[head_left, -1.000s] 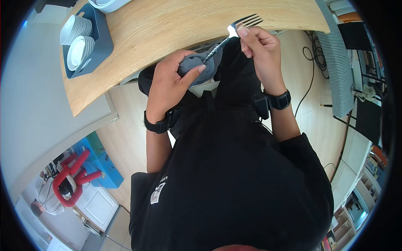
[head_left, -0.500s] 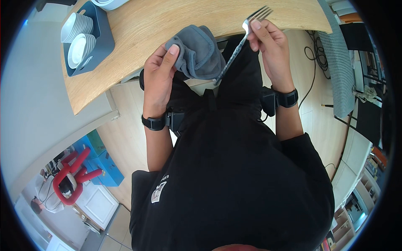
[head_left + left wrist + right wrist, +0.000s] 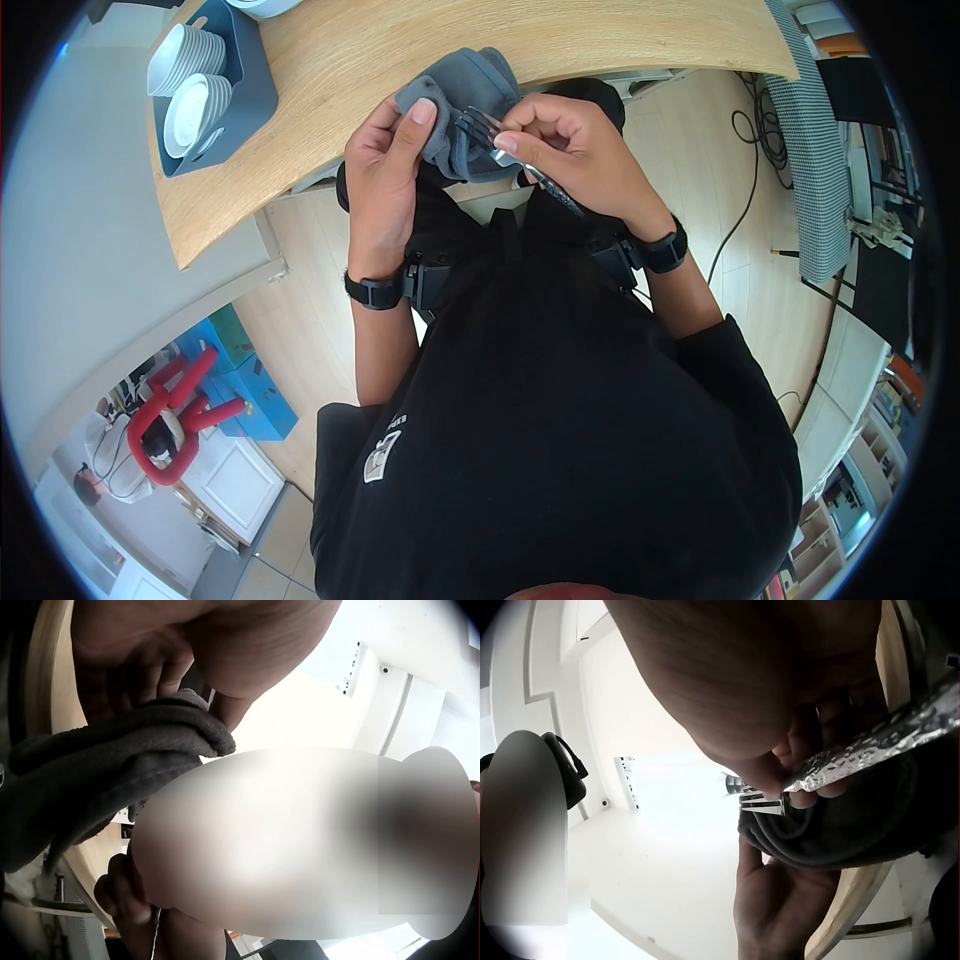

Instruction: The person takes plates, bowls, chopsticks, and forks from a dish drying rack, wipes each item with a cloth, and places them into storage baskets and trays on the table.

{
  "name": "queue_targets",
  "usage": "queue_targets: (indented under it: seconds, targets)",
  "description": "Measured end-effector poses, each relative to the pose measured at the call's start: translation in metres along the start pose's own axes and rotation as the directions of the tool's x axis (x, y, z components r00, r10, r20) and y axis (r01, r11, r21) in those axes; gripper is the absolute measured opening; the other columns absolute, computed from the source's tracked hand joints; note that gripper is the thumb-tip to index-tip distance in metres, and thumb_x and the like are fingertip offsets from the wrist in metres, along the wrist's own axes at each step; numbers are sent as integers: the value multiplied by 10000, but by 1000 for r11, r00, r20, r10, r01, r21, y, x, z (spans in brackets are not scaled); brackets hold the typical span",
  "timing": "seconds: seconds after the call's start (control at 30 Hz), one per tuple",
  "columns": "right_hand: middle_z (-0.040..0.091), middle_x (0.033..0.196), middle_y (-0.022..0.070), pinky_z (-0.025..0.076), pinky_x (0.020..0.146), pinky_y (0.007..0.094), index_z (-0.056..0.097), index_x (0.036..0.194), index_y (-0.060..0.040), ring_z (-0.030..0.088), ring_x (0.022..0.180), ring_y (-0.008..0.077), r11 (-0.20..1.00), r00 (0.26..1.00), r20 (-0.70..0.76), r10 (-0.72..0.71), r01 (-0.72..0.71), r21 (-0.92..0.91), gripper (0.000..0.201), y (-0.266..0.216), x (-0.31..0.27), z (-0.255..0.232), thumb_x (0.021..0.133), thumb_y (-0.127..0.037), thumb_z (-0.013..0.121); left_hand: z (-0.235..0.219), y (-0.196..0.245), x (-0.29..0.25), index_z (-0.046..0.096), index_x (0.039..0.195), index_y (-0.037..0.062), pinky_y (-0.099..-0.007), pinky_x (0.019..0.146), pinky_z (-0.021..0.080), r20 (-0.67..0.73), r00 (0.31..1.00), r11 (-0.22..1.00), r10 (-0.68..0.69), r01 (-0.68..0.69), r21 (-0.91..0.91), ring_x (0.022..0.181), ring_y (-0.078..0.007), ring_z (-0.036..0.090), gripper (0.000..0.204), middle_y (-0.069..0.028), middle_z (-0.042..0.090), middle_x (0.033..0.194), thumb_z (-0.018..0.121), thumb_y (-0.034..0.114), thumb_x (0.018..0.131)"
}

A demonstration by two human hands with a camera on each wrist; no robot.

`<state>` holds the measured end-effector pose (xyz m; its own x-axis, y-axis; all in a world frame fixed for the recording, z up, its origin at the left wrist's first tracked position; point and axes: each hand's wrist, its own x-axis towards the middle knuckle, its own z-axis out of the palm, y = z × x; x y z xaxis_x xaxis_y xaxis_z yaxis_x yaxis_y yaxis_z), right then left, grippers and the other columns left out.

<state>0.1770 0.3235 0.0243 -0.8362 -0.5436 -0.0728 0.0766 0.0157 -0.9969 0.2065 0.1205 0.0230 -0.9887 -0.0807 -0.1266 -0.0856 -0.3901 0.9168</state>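
Folded grey cloth point(image 3: 455, 85) is gripped by my left hand point(image 3: 385, 185), thumb on top, over the lap at the table's front edge. My right hand point(image 3: 590, 155) pinches a metal fork point(image 3: 550, 187) near its neck. The tines point up and left, overlapping the cloth in the head view, while the handle slants down toward the right thigh. In the right wrist view the hammered fork handle point(image 3: 885, 746) runs across the fingers, with the tines close by the cloth's folded edge. The left wrist view shows the cloth point(image 3: 112, 746) hanging in layers below the left fingers.
On the wooden table point(image 3: 600, 35), a blue-grey bin point(image 3: 255, 85) at the left holds stacked white bowls point(image 3: 195, 110). A white dish point(image 3: 265, 6) is partly cut off at the top. Black cables point(image 3: 765, 150) lie on the floor to the right.
The cloth came off the fork handle as the right hand drew the fork up and right. Since then the fork has turned, and the right hand has moved left, bringing the tines to the cloth.
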Motion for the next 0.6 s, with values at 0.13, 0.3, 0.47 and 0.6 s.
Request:
queue_targets:
  seconds: [0.13,0.3,0.47,0.6]
  targets:
    - [574,731,-40,367,554,189,640,915,-9,472,623,10,998,1000,-6,15,-15,-59,152,-2,1,0,946,-157,655,-3,-1,0,627,1176,-41,-225,842,489,2,1000,999,6,-6,35,905,-92,636,321,-72,698,1017,663,176,942]
    - [561,719,-44,351,537,188,646,911,-14,465,608,10,998,1000,0,21,-21,-59,150,-3,2,0,946,-160,656,-5,-1,1,629,1182,-35,-228,851,481,36,999,996,-38,35,83,901,-89,628,324,-59,694,1008,673,165,931]
    - [546,689,-46,346,523,190,647,904,-17,458,590,11,999,1000,7,28,-27,-47,154,-4,3,3,942,-166,662,-7,0,1,628,1193,-32,-233,844,482,63,995,996,-77,74,48,908,-91,622,334,-55,688,1023,684,136,910]
    - [542,682,-47,344,520,190,648,904,-19,457,584,12,998,999,27,18,-16,-69,155,-1,5,3,941,-168,663,-11,-2,2,625,1198,-37,-238,848,484,72,994,995,-85,80,65,903,-92,624,339,-56,689,1023,684,119,903]
